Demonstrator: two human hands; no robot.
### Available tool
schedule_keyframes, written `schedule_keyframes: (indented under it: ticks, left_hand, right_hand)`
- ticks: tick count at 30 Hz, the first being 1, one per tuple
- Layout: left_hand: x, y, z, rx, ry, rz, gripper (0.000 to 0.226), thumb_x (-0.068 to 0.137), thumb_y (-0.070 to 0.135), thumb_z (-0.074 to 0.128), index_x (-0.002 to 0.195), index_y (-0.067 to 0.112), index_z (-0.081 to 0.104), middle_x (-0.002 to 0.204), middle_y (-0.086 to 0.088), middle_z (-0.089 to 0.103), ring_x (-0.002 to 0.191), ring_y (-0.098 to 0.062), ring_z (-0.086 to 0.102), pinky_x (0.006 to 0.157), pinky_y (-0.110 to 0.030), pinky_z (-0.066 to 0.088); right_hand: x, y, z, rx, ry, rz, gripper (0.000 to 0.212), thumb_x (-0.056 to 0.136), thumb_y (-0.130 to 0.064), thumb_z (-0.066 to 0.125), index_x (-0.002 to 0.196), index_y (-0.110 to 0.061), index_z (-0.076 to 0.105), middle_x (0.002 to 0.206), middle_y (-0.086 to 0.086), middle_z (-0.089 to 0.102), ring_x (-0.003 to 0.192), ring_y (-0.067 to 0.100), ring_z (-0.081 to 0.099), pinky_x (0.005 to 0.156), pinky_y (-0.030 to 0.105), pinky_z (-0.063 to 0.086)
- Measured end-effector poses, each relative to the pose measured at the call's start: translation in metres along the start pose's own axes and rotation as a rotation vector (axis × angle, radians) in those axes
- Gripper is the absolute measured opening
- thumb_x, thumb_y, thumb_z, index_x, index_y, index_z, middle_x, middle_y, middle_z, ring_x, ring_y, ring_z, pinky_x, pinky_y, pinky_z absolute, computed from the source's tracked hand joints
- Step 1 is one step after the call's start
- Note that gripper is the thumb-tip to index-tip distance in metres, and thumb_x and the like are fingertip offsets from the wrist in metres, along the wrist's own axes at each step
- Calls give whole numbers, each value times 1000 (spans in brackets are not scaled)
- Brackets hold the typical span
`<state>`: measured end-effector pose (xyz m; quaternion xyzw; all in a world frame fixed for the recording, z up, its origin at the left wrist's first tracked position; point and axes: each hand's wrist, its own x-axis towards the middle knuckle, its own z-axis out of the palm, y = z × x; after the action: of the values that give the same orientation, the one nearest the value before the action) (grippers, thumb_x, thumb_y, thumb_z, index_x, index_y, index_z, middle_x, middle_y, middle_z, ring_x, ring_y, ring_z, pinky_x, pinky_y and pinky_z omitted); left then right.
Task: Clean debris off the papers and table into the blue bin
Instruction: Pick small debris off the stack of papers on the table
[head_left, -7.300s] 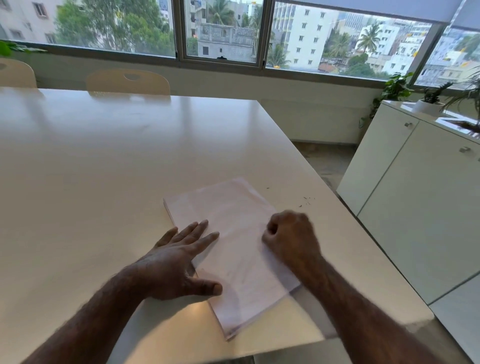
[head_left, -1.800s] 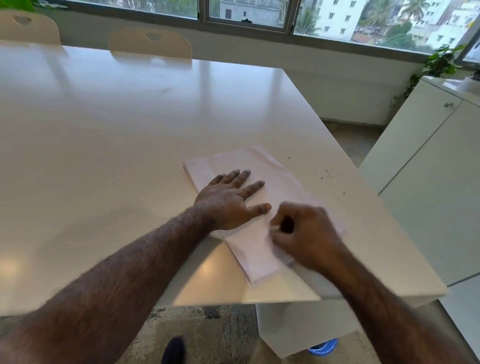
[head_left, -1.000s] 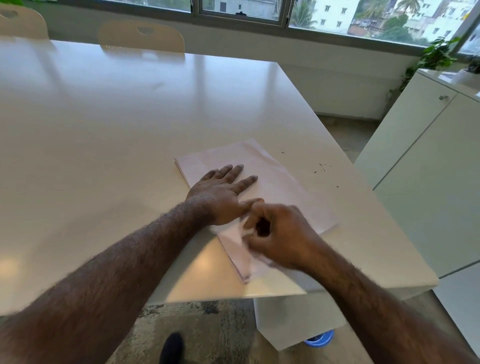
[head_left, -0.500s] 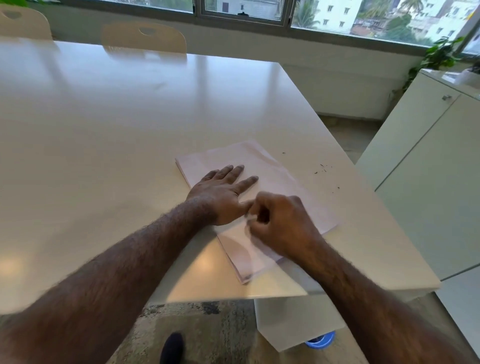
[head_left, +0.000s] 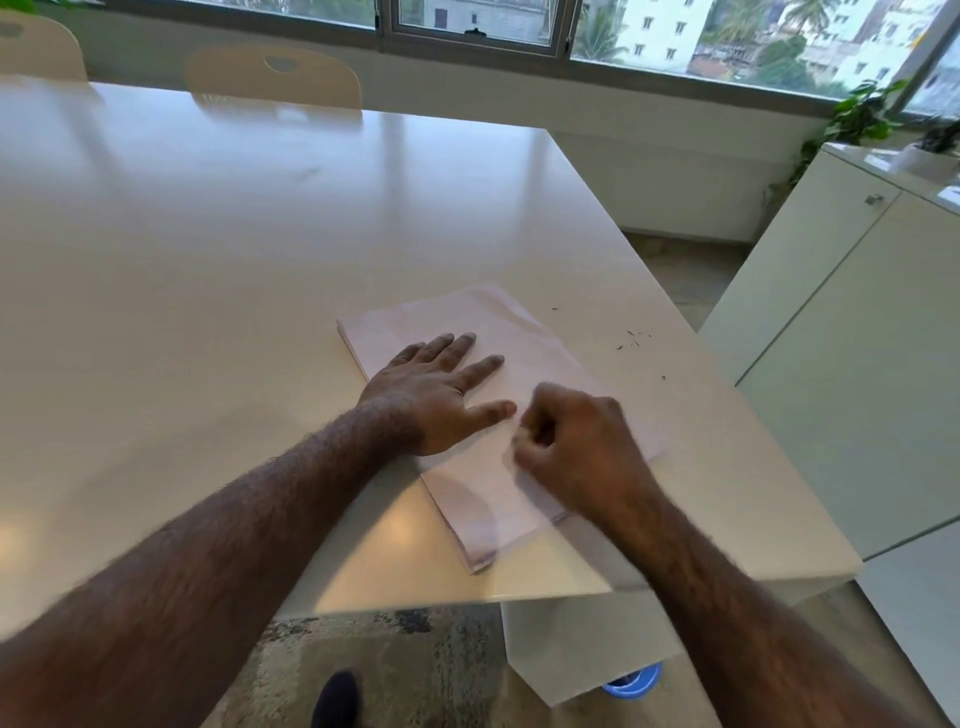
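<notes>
**Clerk:** Room and surface, please.

**Operator:** White table (head_left: 218, 249), glossy, windows at the far side, two pale chairs (head_left: 272, 78) behind it, white cabinet (head_left: 841, 364) to the right. I log one stack of papers (head_left: 524, 332) near the table's near-right corner, lying flat, slightly skewed, faintly pink, top sheet a little rumpled.

**Clerk:** Hands?

**Operator:** Left hand (head_left: 436, 395) lies flat on the stack, fingers spread apart. Right hand (head_left: 576, 452) is curled over the stack's near part, fingers drawn together as if pinching; I cannot tell whether anything sits between them.

**Clerk:** Debris and bin?

**Operator:** Small dark specks (head_left: 634, 340) on bare table, right of the stack, one more nearer the right edge. Blue bin (head_left: 636, 680) on the floor below the near-right corner, mostly hidden by the table leg.

**Clerk:** Risks?

**Operator:** My judgement: the bin is barely visible, so anything dropped from table height may miss it. A careless sweep could scatter the specks onto the floor, or drag the loose top sheet askew.
</notes>
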<state>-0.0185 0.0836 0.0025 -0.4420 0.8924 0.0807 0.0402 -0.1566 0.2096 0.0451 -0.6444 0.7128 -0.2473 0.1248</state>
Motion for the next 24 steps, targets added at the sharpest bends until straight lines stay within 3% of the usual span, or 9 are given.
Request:
schedule_keyframes:
  ticks: [2, 5, 6, 10, 13, 15, 19, 21, 24]
  left_hand:
    - [0, 0, 0, -8, -2, -3, 78, 81, 84, 7, 149, 49, -7, 161, 10, -16, 148, -11, -14, 119, -37, -7]
    - [-1, 0, 1, -6, -1, -8, 76, 82, 83, 9, 149, 50, -6, 161, 10, -15, 148, -9, -14, 119, -37, -7]
    - [-1, 0, 1, -8, 5, -8, 77, 81, 83, 9, 149, 50, -5, 161, 11, -15, 148, -9, -13, 120, -37, -6]
    - [-2, 0, 0, -11, 7, 11, 80, 80, 85, 7, 150, 48, -5, 162, 9, -13, 148, -11, -12, 120, -37, -4]
    - [-3, 0, -1, -2, -6, 4, 80, 80, 85, 8, 150, 48, -6, 162, 9, -14, 148, -10, -13, 120, -37, -4]
    - [-2, 0, -2, -3, -8, 6, 80, 80, 85, 8, 149, 48, -6, 161, 10, -15, 148, -9, -13, 120, -36, -5]
    - [-2, 0, -3, -2, -9, 14, 78, 81, 83, 9, 150, 48, -4, 162, 10, -14, 148, -9, -12, 120, -35, -4]
    - [-3, 0, 0, -1, -10, 17, 78, 81, 83, 9, 149, 48, -4, 162, 10, -14, 148, -9, -12, 120, -36, -4]
    - [-1, -1, -1, -6, -12, 13, 80, 80, 85, 9, 149, 48, -6, 161, 10, -15, 148, -9, -13, 120, -37, -4]
  right_hand:
    - [-1, 2, -1, -55, 31, 9, 11, 81, -19, 71, 79, -21, 60, 71, -8, 61, 64, 3, 58, 63, 19, 52]
    - [-19, -15, 5, 106, -253, -77, 12, 80, -18, 73, 80, -24, 62, 76, -11, 60, 64, 2, 57, 58, 13, 46]
    - [-15, -9, 0, 89, -232, -39, 10, 79, -18, 73, 81, -22, 64, 76, -12, 62, 67, 2, 58, 60, 13, 47]
    - [15, 34, -21, -81, 174, 230, 9, 76, -23, 69, 74, -17, 62, 73, -4, 68, 73, 16, 64, 71, 27, 52]
    - [-2, 11, -1, -30, 28, 36, 7, 75, -20, 69, 76, -19, 62, 71, -6, 65, 67, 11, 61, 66, 26, 52]
    - [-5, 9, -1, -1, -54, 0, 7, 75, -18, 70, 76, -18, 62, 69, -7, 63, 65, 8, 59, 62, 23, 50]
    - [33, 59, -36, -143, 218, 319, 11, 73, -19, 69, 70, -19, 58, 74, 1, 68, 77, 22, 65, 67, 21, 42]
    - [27, 54, -34, -136, 255, 291, 11, 72, -18, 69, 71, -20, 59, 77, 2, 70, 77, 22, 65, 67, 22, 44]
    - [9, 23, -10, 1, 6, 99, 10, 75, -19, 71, 74, -18, 62, 74, -6, 66, 68, 10, 61, 64, 23, 49]
